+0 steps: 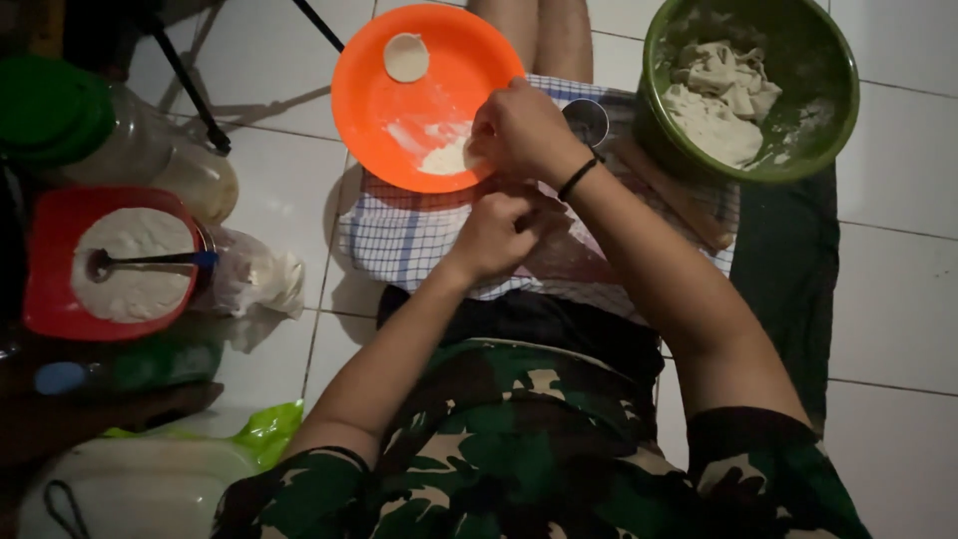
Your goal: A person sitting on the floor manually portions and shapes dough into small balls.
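Right hand [524,130] rests at the near right edge of the orange plate [419,95], fingers curled together onto a white dough piece [446,158] lying there. Left hand [496,235] sits just near of it over the checked cloth [399,240]; its fingers are curled, and whether they hold anything cannot be told. A small dough disc [406,57] lies at the plate's far edge. Green bowl [833,120] of dough scraps stands right, red flour container [45,269] left; open tiled floor [898,289] lies right.
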